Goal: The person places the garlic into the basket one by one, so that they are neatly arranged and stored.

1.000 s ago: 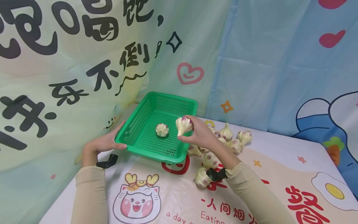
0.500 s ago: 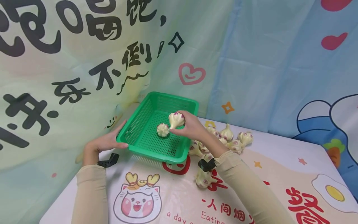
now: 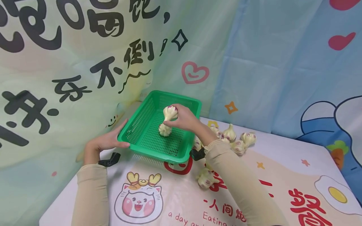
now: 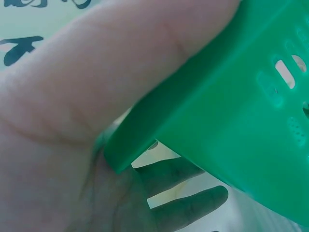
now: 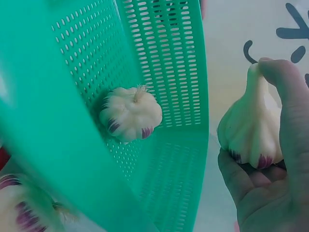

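My right hand (image 3: 188,120) holds a white garlic bulb (image 3: 170,112) with purple streaks above the green plastic basket (image 3: 154,153), its stem pointing down. In the right wrist view the thumb lies along the neck of this bulb (image 5: 253,121) and fingers support its base. A second garlic bulb (image 3: 165,130) lies on the basket floor, root end up, overlapped by the held bulb's stem in the head view. At the basket's near left corner my left hand (image 3: 108,140) grips the rim. The left wrist view has the thumb (image 4: 120,58) over the rim and fingers (image 4: 188,208) below.
Several loose garlic bulbs (image 3: 229,133) lie on the table right of the basket, one bulb (image 3: 205,179) nearer the front. A printed cloth (image 3: 138,204) covers the table. Printed curtains (image 3: 249,78) hang behind the basket and at the left.
My right hand has carried its garlic bulb left and farther over the basket, toward the bulb inside. The left hand keeps its grip on the rim.
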The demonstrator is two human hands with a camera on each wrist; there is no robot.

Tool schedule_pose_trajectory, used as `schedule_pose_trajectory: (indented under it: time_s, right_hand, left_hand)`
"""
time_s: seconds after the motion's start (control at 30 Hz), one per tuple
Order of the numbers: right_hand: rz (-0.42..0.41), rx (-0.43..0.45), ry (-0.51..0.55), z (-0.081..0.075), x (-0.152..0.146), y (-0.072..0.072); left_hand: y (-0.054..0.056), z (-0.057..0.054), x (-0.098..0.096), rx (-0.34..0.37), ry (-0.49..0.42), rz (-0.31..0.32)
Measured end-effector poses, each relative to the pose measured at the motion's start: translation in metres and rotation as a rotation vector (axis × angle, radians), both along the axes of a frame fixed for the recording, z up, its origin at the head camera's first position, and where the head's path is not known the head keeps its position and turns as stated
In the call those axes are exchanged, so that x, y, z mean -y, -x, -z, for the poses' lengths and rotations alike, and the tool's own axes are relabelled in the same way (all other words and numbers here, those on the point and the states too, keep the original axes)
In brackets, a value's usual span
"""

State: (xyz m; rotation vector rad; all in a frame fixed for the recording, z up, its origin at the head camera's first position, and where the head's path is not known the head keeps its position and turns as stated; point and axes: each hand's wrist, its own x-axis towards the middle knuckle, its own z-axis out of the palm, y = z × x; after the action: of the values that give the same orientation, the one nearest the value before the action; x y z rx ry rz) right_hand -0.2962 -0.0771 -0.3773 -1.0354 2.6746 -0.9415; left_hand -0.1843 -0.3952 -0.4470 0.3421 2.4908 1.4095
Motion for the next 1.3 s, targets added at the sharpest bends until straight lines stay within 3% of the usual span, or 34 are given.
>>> schedule_pose_trajectory:
  time_s: [0.6,1.0,1.3]
  right_hand:
    - [0.126,0.087,-0.005,0.025,0.008,0.029]
    - [0.144,0.074,-0.103,0.046,0.016,0.038]
    - [0.126,0.05,-0.25,0.053,0.021,0.043]
  left_hand:
    - [-0.002,-0.003,0.001,0.012,-0.002,-0.016]
    - [-0.001,-0.001,0.001,-0.004,0.001,-0.006]
    - [0.0,-0.001,0.002,0.003,0.004,-0.016]
